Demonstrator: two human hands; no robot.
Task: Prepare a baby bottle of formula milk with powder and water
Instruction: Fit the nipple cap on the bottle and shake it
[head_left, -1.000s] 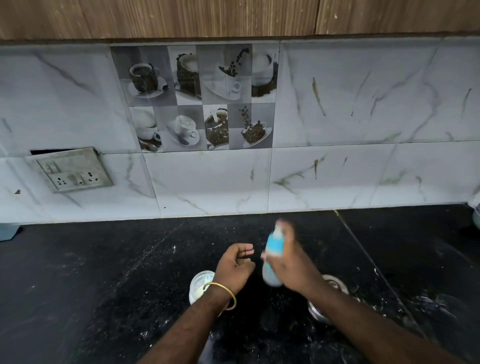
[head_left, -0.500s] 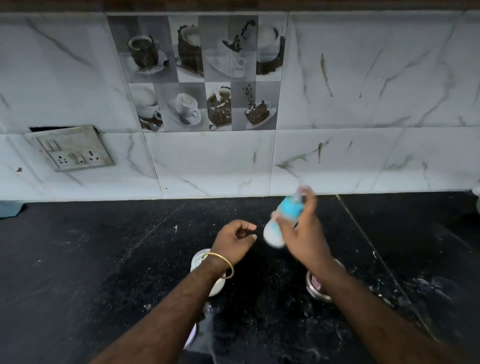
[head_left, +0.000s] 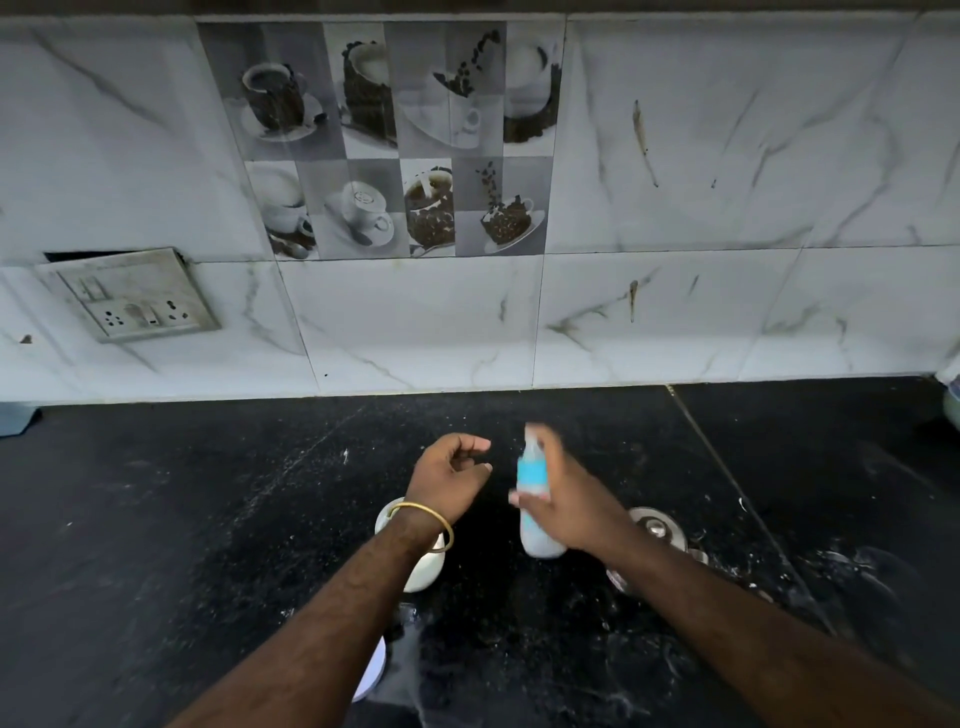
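Head cam: right hand (head_left: 576, 512) clenches blurred baby bottle (head_left: 535, 499) mid-body, left hand (head_left: 449, 475) loose w/ nothing; bottle prob light, smooth plastic, best gripped round middle.

Home kitchen: black stone desk (head_left: 208, 519) ran under a marble-tiled wall (head_left: 727, 156), coffee-cup picture tiles (head_left: 395, 140) at 12 o'clock, socket plate (head_left: 130, 296) at 10 o'clock.
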